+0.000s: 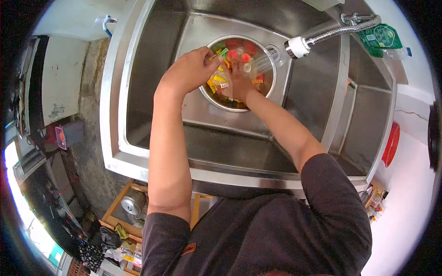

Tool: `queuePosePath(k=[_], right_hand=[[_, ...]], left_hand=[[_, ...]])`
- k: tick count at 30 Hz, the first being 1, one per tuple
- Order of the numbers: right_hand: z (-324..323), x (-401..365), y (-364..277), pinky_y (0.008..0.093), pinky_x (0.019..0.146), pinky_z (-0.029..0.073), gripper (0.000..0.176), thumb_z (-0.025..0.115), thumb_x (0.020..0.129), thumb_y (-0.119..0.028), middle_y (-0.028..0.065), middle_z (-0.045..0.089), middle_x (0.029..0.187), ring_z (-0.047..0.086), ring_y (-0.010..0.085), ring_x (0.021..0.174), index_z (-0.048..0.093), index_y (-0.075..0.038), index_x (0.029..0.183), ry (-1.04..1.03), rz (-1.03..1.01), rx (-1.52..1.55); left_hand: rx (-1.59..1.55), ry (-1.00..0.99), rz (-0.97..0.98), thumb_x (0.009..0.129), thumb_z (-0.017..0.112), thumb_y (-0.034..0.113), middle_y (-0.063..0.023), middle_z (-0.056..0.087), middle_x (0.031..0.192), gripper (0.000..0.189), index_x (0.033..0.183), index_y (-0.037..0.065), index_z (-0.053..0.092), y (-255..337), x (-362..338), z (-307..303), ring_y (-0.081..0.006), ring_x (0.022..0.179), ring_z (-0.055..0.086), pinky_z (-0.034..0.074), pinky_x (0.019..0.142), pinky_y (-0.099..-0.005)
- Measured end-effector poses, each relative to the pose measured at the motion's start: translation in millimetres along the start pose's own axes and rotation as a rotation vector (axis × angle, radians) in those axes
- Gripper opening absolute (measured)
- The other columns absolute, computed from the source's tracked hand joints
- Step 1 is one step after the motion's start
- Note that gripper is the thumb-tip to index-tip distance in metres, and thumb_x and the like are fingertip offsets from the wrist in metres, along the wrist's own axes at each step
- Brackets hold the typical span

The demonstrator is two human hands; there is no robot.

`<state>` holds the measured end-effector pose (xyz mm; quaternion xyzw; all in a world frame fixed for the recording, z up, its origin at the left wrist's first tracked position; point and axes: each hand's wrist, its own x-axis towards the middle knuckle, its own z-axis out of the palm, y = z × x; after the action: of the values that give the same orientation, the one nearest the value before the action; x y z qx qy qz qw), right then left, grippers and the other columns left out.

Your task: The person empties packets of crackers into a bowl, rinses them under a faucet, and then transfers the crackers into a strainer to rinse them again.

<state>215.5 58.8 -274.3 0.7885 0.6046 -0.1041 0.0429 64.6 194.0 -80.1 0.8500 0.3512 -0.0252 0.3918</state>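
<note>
A round metal bowl (pixel 275 76) sits on the floor of a steel sink, filled with water and small red, yellow, green and white pieces. Water sprays into it from a white tap head (pixel 298 47) on the right. At the bowl's left rim is my left hand (pixel 199 68), its fingertips close to a green piece (pixel 223 52); whether it grips that piece is unclear. My right hand (pixel 239 82) reaches down into the water with its fingers apart, among the coloured pieces.
The steel sink (pixel 202 124) surrounds the bowl with high walls. A second, narrower basin (pixel 368 110) lies to the right. A flexible metal hose (pixel 340 33) runs to the tap head from the upper right, near a green packet (pixel 381 37). A lidded pot (pixel 132 204) stands below left.
</note>
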Motion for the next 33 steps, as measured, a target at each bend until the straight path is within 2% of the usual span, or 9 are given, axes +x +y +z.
queuePosePath(k=[3,8,11,17,19,24,28,31,33], right_hand=[[-14.4,-12.9,1.4,0.0527,0.11,0.037,0.089,0.072,0.081,-0.046,0.0258,0.034,0.149,0.033,0.0465,0.139,0.029,-0.021,0.155,-0.002,-0.051,0.109],[21.6,54.7,63.4,0.0505,0.1,0.046,0.073,0.072,0.081,-0.039,0.0228,0.048,0.138,0.048,0.0418,0.128,0.045,-0.017,0.145,-0.383,0.06,0.243],[-49.3,44.1,48.8,0.0489,0.104,0.044,0.074,0.074,0.078,-0.044,0.0246,0.041,0.146,0.043,0.0434,0.132,0.051,-0.017,0.142,-0.203,0.095,0.203],[-22.0,22.6,-16.1,0.0507,0.112,0.034,0.094,0.077,0.07,-0.054,0.0241,0.039,0.145,0.038,0.0434,0.136,0.04,-0.017,0.149,-0.038,-0.081,0.015],[-13.6,25.1,-11.7,0.0502,0.111,0.035,0.088,0.076,0.071,-0.051,0.0234,0.04,0.144,0.038,0.0441,0.134,0.043,-0.018,0.146,-0.013,-0.126,0.112],[-13.0,39.8,14.3,0.0476,0.098,0.049,0.061,0.074,0.081,-0.033,0.0209,0.055,0.135,0.06,0.0385,0.118,0.055,-0.009,0.134,-0.106,-0.063,0.329],[-14.9,54.9,26.1,0.0463,0.093,0.052,0.06,0.072,0.082,-0.032,0.0231,0.059,0.129,0.065,0.0372,0.11,0.054,-0.011,0.135,-0.156,0.045,0.036],[-19.5,20.0,-3.4,0.0616,0.112,0.03,0.067,0.065,0.087,-0.029,0.024,0.039,0.15,0.038,0.0453,0.139,0.041,-0.021,0.15,0.174,0.072,0.272],[-25.9,0.9,-13.6,0.0658,0.115,0.018,0.073,0.065,0.087,-0.031,0.0227,0.031,0.155,0.024,0.0458,0.145,0.035,-0.023,0.153,-0.045,0.0,0.087]], left_hand=[[-0.01,0.003,-0.004,0.096,0.057,0.048,-0.0239,0.07,0.102,0.054,0.116,-0.001,0.065,1.1,0.3,-0.3,-0.0359,0.096,0.069,0.053,0.086,-0.0429],[-0.026,-0.016,-0.037,0.096,0.056,0.046,-0.0235,0.07,0.105,0.052,0.115,-0.001,0.066,4.9,-2.8,-0.8,-0.0381,0.1,0.068,0.052,0.088,-0.0442],[-0.032,-0.01,0.0,0.096,0.056,0.046,-0.0237,0.07,0.105,0.053,0.116,-0.002,0.065,5.8,-2.1,1.6,-0.0384,0.099,0.068,0.053,0.088,-0.0441],[-0.029,-0.027,-0.026,0.098,0.058,0.046,-0.0214,0.071,0.097,0.05,0.118,0.001,0.064,5.5,-0.9,2.3,-0.0313,0.087,0.069,0.053,0.082,-0.0408],[-0.033,-0.022,0.003,0.096,0.056,0.047,-0.0241,0.07,0.102,0.054,0.117,-0.002,0.065,3.8,-0.4,4.1,-0.0375,0.097,0.069,0.053,0.087,-0.0439],[0.009,-0.019,0.002,0.098,0.059,0.044,-0.0205,0.071,0.101,0.048,0.116,0.0,0.063,6.1,-2.6,2.0,-0.0319,0.089,0.069,0.053,0.082,-0.0405],[-0.042,0.0,0.039,0.096,0.057,0.047,-0.0248,0.07,0.1,0.054,0.116,-0.002,0.065,4.5,-3.4,1.0,-0.0382,0.095,0.069,0.053,0.086,-0.0438],[-0.068,-0.016,-0.004,0.096,0.058,0.047,-0.0245,0.07,0.099,0.053,0.115,-0.002,0.065,2.2,-2.7,0.6,-0.0381,0.094,0.069,0.053,0.086,-0.0434],[-0.054,-0.008,-0.011,0.096,0.058,0.046,-0.0245,0.07,0.1,0.053,0.115,-0.002,0.065,4.7,-4.3,-0.6,-0.0379,0.094,0.069,0.053,0.086,-0.0432]])
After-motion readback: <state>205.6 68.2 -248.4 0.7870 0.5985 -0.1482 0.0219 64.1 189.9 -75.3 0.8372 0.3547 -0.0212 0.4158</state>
